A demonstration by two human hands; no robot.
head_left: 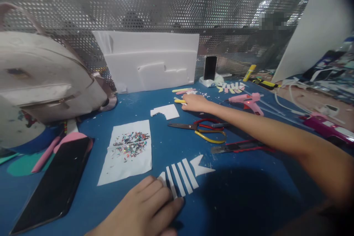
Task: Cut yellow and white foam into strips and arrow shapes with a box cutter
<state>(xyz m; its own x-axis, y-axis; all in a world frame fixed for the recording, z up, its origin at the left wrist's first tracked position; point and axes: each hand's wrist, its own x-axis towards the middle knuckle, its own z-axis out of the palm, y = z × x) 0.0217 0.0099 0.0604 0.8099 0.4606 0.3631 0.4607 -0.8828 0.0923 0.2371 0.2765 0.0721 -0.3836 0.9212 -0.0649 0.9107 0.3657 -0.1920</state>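
Note:
My left hand lies near the table's front edge, fingers stretched flat on the ends of several white foam strips laid side by side. A white arrow-shaped piece sits just right of them. My right arm reaches far across the blue table. My right hand is closed on a yellow strip close to other pink and yellow strips.
Red-and-yellow scissors and a red box cutter lie under my right arm. A pink glue gun, glitter on white paper, a black phone, a white bag, a white foam board and a propped phone surround them.

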